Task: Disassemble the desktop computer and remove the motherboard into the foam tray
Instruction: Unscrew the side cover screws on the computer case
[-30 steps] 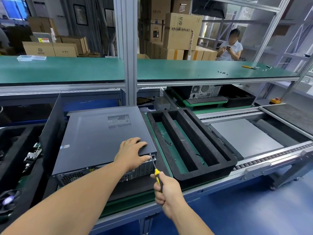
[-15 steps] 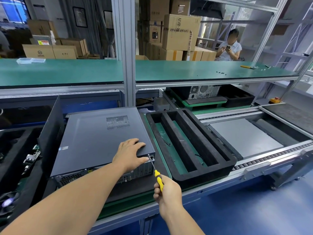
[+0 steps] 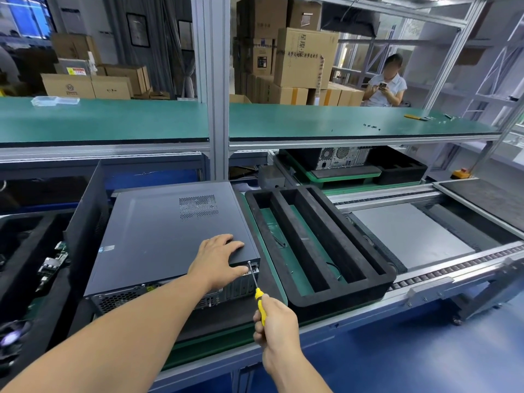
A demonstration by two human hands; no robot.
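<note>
Yellow-handled screwdriver clenched in my right grip, tip at the dark steel computer case rear corner screw; left grip flat above, steadying. Next: unscrew, lift cover.

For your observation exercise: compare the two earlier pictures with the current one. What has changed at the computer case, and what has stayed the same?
Very little has changed. The right hand still grips the yellow-handled screwdriver, its tip at the rear corner of the computer case; any turning is too slight to see. The left hand stays flat on the lid. The foam tray has not moved.
</note>
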